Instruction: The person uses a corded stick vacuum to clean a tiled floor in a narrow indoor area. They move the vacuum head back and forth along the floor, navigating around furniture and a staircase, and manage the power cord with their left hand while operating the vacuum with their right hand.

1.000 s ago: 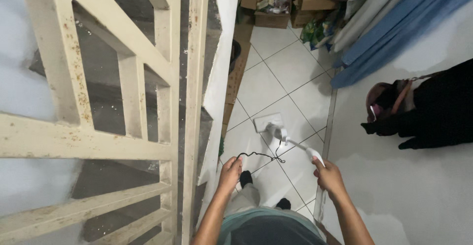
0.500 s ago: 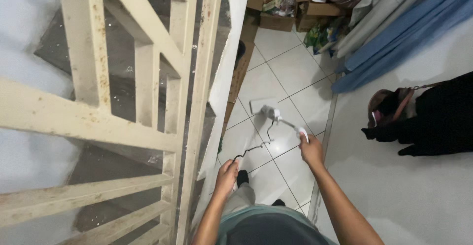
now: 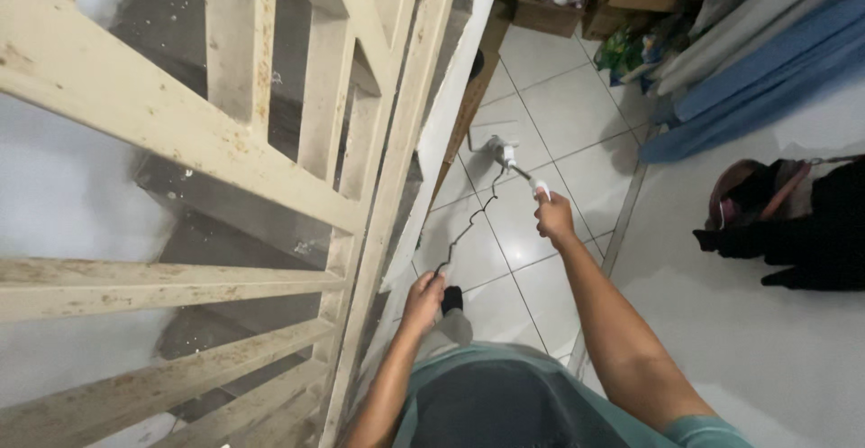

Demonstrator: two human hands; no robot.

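A: Entry, left side first. A cream-painted railing (image 3: pixel 297 141), speckled with rust spots, is filling the left half of the view, with grey stairs (image 3: pixel 243 223) showing behind it. A white board (image 3: pixel 441 114) is leaning along the railing's post.

B: And the hands?

A: The left hand (image 3: pixel 422 297) is sitting low beside the railing, fingers closed around the lower end of a dark, kinked wire (image 3: pixel 468 227). The wire is running up and to the right, toward the tool.

B: Tool being?

A: A small paint roller (image 3: pixel 503 150) with a white handle. The right hand (image 3: pixel 553 218) is gripping that handle, fist closed, arm stretched forward. The roller head is hanging over the white tile floor (image 3: pixel 541 78), apart from the railing and not touching any surface that I can see.

B: Progress?

A: Judging only from this view: the railing is showing old, spotted paint with no fresh wet patch visible, so the coating appears not to be started here. The roller and wire are in hand, and that much is done. Whether the roller is carrying paint, I cannot tell.

B: Right side?

A: Cardboard boxes (image 3: pixel 550 11) are sitting at the top, folded blue and grey cloth (image 3: pixel 739 69) is lying beside them, and a dark bag (image 3: pixel 793 223) is resting on a pale surface.
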